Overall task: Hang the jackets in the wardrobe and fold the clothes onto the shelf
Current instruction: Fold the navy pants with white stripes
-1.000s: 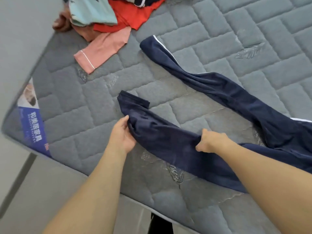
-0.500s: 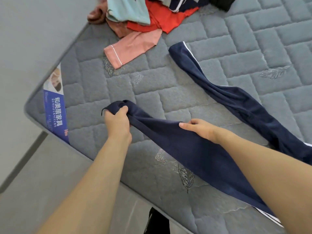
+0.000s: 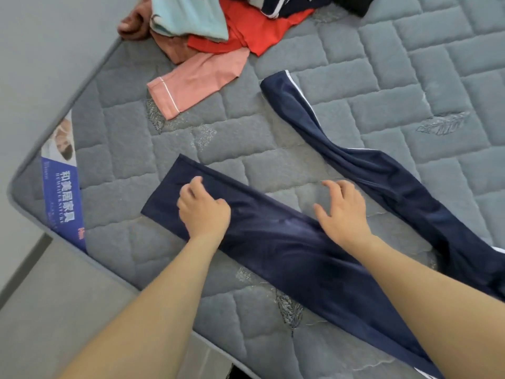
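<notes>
On the grey mattress in front of me lie dark blue trousers with a thin white stripe down the side. One leg is spread flat right under my hands. It runs in a long line from its cuff, up and to my left, down to my right. The other leg lies apart, farther from me, with bare mattress between the two.

My left hand rests on the near leg close to the cuff, with its fingers curled against the cloth. I cannot tell if it pinches any of it. My right hand lies loose with spread fingers, its heel on the same leg and its fingertips over the bare mattress.

I think the far leg must come over onto the near one next. My right hand is nearer to it.

Up at the top corner sits a heap of other clothes: a pink sleeve, a red top and a light blue piece. I see no shelf or wardrobe from where I stand.
</notes>
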`<state>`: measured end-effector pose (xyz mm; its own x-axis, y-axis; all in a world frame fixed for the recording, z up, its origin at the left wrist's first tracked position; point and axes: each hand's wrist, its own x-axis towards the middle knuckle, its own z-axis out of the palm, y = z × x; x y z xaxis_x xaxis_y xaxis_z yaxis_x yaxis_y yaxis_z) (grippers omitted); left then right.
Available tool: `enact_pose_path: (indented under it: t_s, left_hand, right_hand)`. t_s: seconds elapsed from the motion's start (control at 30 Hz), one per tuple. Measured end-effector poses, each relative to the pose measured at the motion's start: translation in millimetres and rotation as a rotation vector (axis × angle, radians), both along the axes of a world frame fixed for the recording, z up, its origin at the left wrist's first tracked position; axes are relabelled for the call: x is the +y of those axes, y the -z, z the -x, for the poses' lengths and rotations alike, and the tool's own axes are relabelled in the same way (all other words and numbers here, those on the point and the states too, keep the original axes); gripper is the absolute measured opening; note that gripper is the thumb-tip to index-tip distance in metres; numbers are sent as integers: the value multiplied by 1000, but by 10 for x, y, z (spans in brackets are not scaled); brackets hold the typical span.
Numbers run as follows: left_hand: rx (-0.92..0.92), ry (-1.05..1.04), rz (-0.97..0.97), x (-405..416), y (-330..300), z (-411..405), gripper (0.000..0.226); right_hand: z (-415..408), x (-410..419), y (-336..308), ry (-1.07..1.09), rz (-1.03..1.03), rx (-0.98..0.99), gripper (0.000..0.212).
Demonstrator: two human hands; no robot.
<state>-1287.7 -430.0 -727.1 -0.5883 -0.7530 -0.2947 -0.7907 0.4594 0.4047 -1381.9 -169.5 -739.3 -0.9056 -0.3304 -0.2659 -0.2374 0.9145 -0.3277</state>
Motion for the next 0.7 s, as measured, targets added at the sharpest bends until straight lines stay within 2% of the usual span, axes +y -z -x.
enact_pose_path:
  t_s: [0.1, 0.2, 0.27, 0.33, 0.4, 0.47, 0.53, 0.6, 0.7]
  left_hand:
    - [-22, 500, 63, 513, 64, 679, 62]
    - [-75, 949, 158, 1074, 178, 1304, 67]
    - [-100, 1153, 219, 1455, 288, 1582, 71]
    - [-95, 1235, 284, 1799, 355, 1776, 75]
    - [-16, 1250, 342, 2134, 347, 1930, 75]
    - [10, 1322, 371, 2474, 322, 2035, 64]
    - [-60, 1470, 401, 2739, 316, 2113, 45]
    - [-116, 1538, 425, 2865, 334, 2164, 37]
    - [-21, 1516, 427, 2959, 350, 2210, 51]
  right_hand:
    - [262, 499, 48, 128, -42, 164, 53]
    - [487, 1034, 72, 328, -134, 123, 58]
    - [552, 1388, 34, 425, -171, 50, 48]
    - [547, 1839, 52, 481, -162, -10, 44]
    - [538, 2332, 63, 554, -140, -68, 52]
    - [540, 2794, 86, 543, -231, -152, 50]
    - [541, 3144, 95, 480, -347, -272, 43]
    - [561, 3359, 56, 472, -357, -392, 35]
    - [590, 3556, 16, 348, -403, -576, 24]
